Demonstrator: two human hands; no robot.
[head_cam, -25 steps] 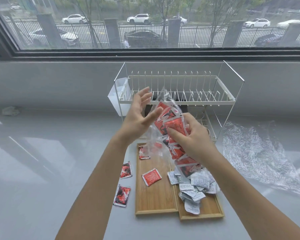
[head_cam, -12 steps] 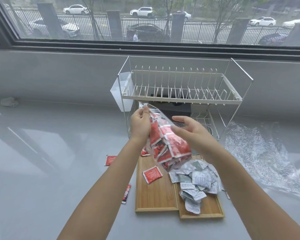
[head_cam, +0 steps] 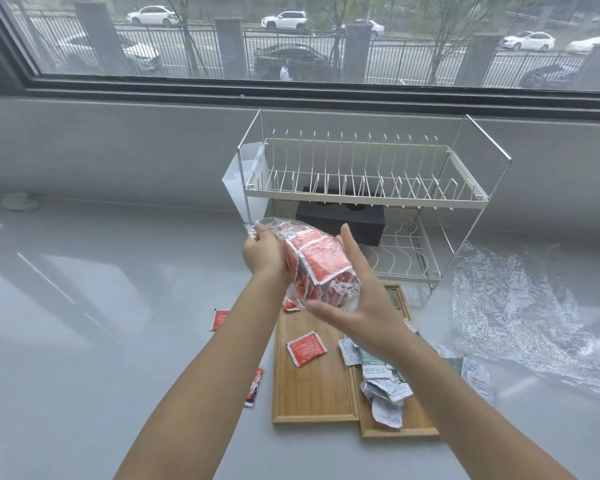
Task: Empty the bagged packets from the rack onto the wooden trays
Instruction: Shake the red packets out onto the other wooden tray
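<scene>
A clear plastic bag of red packets (head_cam: 317, 263) hangs above the wooden trays. My left hand (head_cam: 262, 252) grips its upper end. My right hand (head_cam: 357, 299) cups the bag's lower end from the right, fingers spread against it. The left wooden tray (head_cam: 309, 396) holds one red packet (head_cam: 306, 348). The right wooden tray (head_cam: 416, 424) carries a pile of silver-white packets (head_cam: 383, 382). The white two-tier wire rack (head_cam: 364, 195) stands behind the trays, its top tier bare.
Two red packets lie on the grey counter, one (head_cam: 219, 319) left of the trays and one (head_cam: 254, 388) nearer me. An empty crumpled clear bag (head_cam: 520, 313) lies to the right. A black box (head_cam: 340, 221) sits under the rack. A white cup (head_cam: 243, 178) hangs on its left side.
The bag has tipped from upright towards level. My left hand closed on its top end, and my right hand slid down to its lower end. The view shifted downward.
</scene>
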